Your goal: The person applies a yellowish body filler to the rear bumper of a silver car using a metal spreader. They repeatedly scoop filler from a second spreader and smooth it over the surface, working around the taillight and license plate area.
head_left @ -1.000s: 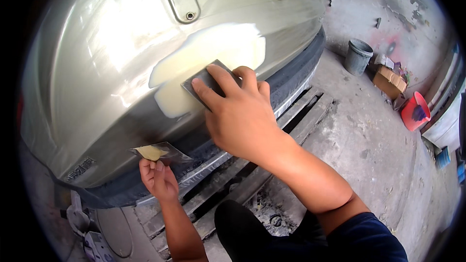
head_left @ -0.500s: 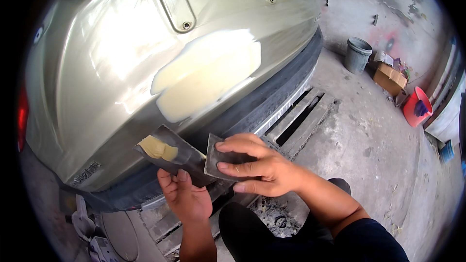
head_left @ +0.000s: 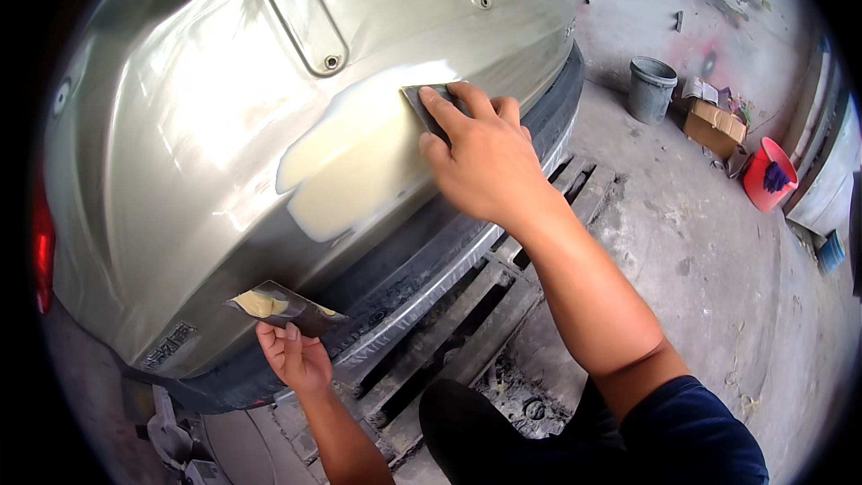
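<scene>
Toward one o'clock from the view's centre, the person's right hand (head_left: 485, 162) grips a thin, dark, flat spreader (head_left: 426, 119) against a smooth cream-coloured filler patch (head_left: 346, 171), which lies at ten o'clock on a shiny champagne metal car panel (head_left: 197, 171). Between seven and eight, the left hand (head_left: 294, 359) pinches a dark rectangular plate (head_left: 307, 314) bearing yellowish paste (head_left: 262, 304).

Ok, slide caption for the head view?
Right hand holds dark spreader at cream patch on car; left hand holds plate with paste.
</scene>
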`<state>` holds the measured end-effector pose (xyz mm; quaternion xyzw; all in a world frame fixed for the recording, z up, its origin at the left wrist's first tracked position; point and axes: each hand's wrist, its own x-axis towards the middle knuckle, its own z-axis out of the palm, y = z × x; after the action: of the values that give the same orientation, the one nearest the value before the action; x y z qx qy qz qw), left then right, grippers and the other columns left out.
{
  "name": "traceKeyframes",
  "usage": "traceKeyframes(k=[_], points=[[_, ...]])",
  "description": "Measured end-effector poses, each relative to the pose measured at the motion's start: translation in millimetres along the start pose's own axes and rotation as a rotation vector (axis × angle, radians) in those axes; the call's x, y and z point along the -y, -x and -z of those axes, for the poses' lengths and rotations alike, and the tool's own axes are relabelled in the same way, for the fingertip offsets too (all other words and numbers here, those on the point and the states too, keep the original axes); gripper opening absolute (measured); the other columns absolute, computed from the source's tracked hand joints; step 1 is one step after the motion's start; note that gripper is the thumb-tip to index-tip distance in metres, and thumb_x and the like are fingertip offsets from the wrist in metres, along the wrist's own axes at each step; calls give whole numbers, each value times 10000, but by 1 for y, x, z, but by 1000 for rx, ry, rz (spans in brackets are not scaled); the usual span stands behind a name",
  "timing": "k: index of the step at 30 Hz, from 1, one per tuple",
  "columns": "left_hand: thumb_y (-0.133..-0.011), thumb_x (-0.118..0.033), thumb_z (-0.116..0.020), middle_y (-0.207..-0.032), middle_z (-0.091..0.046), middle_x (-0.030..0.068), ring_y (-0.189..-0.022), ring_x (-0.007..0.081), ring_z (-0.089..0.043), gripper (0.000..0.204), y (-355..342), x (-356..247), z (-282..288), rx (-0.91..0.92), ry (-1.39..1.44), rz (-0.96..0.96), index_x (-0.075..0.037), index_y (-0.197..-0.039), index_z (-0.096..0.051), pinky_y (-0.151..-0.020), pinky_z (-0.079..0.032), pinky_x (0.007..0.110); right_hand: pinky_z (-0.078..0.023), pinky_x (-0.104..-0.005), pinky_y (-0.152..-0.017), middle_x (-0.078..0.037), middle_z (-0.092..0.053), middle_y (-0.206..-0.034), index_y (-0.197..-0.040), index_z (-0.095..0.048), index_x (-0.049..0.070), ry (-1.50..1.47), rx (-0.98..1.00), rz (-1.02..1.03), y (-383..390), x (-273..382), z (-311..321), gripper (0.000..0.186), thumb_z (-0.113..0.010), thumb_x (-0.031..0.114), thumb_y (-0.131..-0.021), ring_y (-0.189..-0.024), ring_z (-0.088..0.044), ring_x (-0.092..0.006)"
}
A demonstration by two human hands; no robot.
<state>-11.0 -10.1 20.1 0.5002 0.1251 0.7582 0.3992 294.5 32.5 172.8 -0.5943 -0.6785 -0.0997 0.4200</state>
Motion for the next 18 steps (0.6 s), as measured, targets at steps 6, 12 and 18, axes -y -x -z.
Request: traceKeyframes(k=[6, 12, 18], points=[[-950, -3, -480, -1241, -570, 111, -1131, 211, -575, 373, -1, -3, 7, 58, 23, -19, -16, -1318, -416, -983, -474, 396, -480, -520, -880, -166, -520, -1271, -1335, -556, 96, 22, -30, 57, 13, 32, -15, 487, -550, 274, -881, -1121, -485, -408], [-951, -6, -475, -1243, -570, 115, -1134, 215, -576, 382, 1, 1, 10, 47, 15, -29, -10, -1327, -408, -982, -475, 395, -516, -458, -777, -164, -512, -1234, -1314, -568, 56, 4, -80, 156, 30, 67, -22, 520, -626, 285, -851, -1034, -495, -379], [-920, 12, -517, -1114, -570, 78, -1041, 173, -570, 341, 2, -2, -3, -81, -31, -5, -7, -1251, -441, -956, -471, 363, -513, -416, -752, -156, -504, -1210, -1287, -588, 63, -86, -91, 222, 38, 76, -27, 531, -681, 264, -804, -960, -497, -366]])
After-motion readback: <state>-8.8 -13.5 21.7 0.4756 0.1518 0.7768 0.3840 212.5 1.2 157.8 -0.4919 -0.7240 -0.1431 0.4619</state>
